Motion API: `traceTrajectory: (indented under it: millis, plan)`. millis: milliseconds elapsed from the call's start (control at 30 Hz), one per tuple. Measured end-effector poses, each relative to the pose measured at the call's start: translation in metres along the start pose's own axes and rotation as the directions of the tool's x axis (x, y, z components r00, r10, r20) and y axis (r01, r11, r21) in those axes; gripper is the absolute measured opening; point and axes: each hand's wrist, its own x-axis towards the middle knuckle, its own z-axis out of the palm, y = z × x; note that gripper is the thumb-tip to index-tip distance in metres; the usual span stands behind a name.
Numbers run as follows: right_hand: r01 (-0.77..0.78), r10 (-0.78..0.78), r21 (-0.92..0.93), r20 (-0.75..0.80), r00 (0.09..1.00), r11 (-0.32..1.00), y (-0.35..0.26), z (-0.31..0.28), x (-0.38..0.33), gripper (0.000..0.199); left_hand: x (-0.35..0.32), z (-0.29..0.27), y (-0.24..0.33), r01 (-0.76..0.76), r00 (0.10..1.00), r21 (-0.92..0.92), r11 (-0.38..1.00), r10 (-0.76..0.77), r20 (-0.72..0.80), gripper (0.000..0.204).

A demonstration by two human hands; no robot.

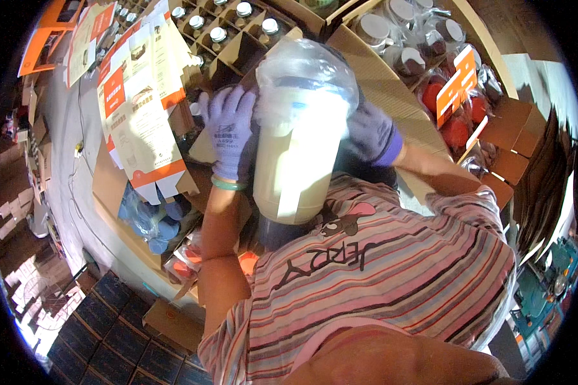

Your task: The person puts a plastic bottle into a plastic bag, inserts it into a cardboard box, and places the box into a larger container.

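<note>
A tall, pale translucent cylindrical container (292, 173) stands out in front of my chest, with crumpled clear plastic (305, 61) over its upper end and a dark part below. Strong light glares off its wall. My left hand (232, 131), in a light purple knit glove with printing, is beside its left side, fingers spread and pointing away from me; its thumb is hidden. Behind the right side of the container is my right hand (369, 135), in a similar glove with a purple cuff. The container hides those fingers, so their grip does not show.
At the back, a divided cardboard carton (221, 67) holds several bottles with white caps. Printed flattened boxes (141, 102) lie on the left. An open carton at the right holds plastic-wrapped cups (408, 61) and red items (455, 131). Blue wrapped pieces (160, 234) sit lower left, above stacked dark boxes (112, 327).
</note>
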Motion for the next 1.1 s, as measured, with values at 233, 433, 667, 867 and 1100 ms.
traceTrajectory:
  millis: [233, 433, 667, 867, 1100]
  plan:
    - [-0.298, 0.345, 0.413, -0.042, 0.938, 0.86, -0.034, 0.012, 0.002, 0.026, -0.057, 0.019, 0.001, 0.303, 0.918, -0.616, 0.727, -0.396, -0.014, 0.041]
    - [-0.3, 0.406, 0.756, 0.05, 0.912, 0.581, -0.036, 0.045, 0.023, 0.028, -0.11, 0.016, 0.009, 0.305, 0.712, -0.828, 0.471, -0.69, -0.13, 0.032]
    - [0.076, -0.035, 0.171, -0.23, 0.972, 0.982, 0.021, 0.068, 0.083, 0.049, -0.132, 0.003, 0.004, 0.327, 0.774, -0.625, 0.708, -0.58, -0.252, 0.028]
    - [-0.192, -0.04, 0.868, 0.236, 0.971, 0.457, 0.025, 0.147, 0.068, 0.035, -0.111, -0.021, 0.004, 0.226, 0.91, -0.27, 0.936, -0.302, -0.283, 0.024]
    - [-0.167, 0.062, 0.58, 0.197, 0.978, 0.797, -0.08, 0.031, -0.001, 0.019, -0.195, -0.018, 0.035, 0.292, 0.663, -0.925, 0.243, -0.748, 0.012, 0.03]
